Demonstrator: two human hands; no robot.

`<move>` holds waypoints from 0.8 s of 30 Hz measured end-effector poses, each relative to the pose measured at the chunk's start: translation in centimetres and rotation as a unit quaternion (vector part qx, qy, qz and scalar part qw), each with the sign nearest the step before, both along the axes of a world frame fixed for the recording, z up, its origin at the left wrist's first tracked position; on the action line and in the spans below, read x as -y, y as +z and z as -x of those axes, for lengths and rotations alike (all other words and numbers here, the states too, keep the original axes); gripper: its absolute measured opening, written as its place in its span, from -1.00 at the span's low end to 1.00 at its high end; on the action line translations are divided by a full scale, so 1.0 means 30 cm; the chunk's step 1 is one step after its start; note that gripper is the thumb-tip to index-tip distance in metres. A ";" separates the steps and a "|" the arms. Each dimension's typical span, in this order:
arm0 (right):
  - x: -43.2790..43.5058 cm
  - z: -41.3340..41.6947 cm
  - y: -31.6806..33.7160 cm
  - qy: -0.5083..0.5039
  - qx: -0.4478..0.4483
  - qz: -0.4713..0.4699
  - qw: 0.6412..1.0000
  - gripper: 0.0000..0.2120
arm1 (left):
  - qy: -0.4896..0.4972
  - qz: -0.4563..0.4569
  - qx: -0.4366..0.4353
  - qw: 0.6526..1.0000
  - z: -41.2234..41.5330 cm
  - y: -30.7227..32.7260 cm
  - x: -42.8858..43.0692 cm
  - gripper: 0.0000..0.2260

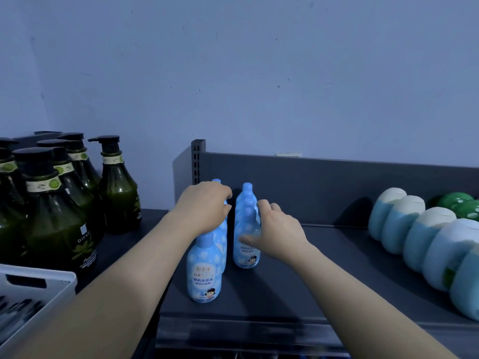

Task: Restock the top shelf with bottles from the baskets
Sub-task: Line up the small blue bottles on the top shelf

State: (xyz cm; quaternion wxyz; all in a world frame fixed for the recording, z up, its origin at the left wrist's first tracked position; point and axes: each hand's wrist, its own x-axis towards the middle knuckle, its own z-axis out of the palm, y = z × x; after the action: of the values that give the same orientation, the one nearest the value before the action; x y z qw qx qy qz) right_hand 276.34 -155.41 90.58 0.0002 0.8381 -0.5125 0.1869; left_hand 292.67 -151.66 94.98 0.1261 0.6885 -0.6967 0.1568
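Observation:
Light blue bottles with cloud patterns stand in two rows on the dark top shelf (pixel 298 288). The left row's front bottle (pixel 204 270) stands free nearest me. My left hand (pixel 204 206) curls over the top of a bottle behind it, hiding most of that bottle. The right row's front bottle (pixel 245 229) is held at its side by my right hand (pixel 277 229), thumb in front and fingers round the back. More blue bottle tops show behind both rows.
Several dark green pump bottles (pixel 119 187) stand on the shelf at the left. A white basket (pixel 39 288) sits at the lower left. A row of blue-and-white bottles (pixel 425 237) and green caps (pixel 458 203) fills the right. The shelf's back panel (pixel 324 187) rises behind.

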 end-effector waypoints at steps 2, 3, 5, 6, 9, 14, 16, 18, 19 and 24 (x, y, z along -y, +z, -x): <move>0.000 0.046 0.005 0.000 0.000 0.022 1.000 -0.47 | -0.006 0.014 -0.001 1.000 0.021 0.003 -0.005 -0.76; 0.001 0.073 0.008 0.003 0.000 0.033 0.999 -0.45 | -0.009 0.020 -0.002 1.000 0.034 0.005 -0.006 -0.78; -0.005 0.142 0.014 0.002 0.004 0.046 0.999 -0.40 | -0.021 0.025 0.003 0.999 0.077 0.006 -0.003 -0.79; -0.013 0.180 0.018 -0.001 0.005 0.051 0.999 -0.40 | -0.031 0.026 0.008 0.999 0.107 0.005 0.000 -0.79; -0.052 0.310 0.016 -0.025 0.003 0.067 0.997 -0.45 | -0.073 0.021 0.007 0.997 0.231 0.004 0.006 -0.75; -0.153 0.593 -0.014 -0.096 0.003 0.049 0.994 -0.46 | -0.156 0.023 0.002 0.987 0.519 -0.032 0.011 -0.75; -0.205 0.732 -0.032 -0.134 0.006 0.040 0.990 -0.49 | -0.198 0.020 -0.004 0.980 0.659 -0.056 -0.001 -0.75; -0.265 0.881 -0.056 -0.171 0.012 0.027 0.985 -0.50 | -0.239 0.012 -0.014 0.971 0.812 -0.084 -0.020 -0.75; -0.298 0.957 -0.069 -0.186 0.012 0.024 0.982 -0.50 | -0.259 0.006 -0.021 0.966 0.891 -0.100 -0.034 -0.75; -0.506 1.353 -0.154 -0.260 -0.003 -0.017 0.965 -0.39 | -0.360 -0.020 -0.041 0.932 1.316 -0.215 -0.130 -0.74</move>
State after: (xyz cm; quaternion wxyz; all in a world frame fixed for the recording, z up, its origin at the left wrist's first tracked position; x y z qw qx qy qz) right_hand 235.77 -140.24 85.95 0.0359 0.6762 -0.7161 0.1694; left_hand 253.20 -147.74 88.55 0.1888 0.4000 -0.8949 0.0592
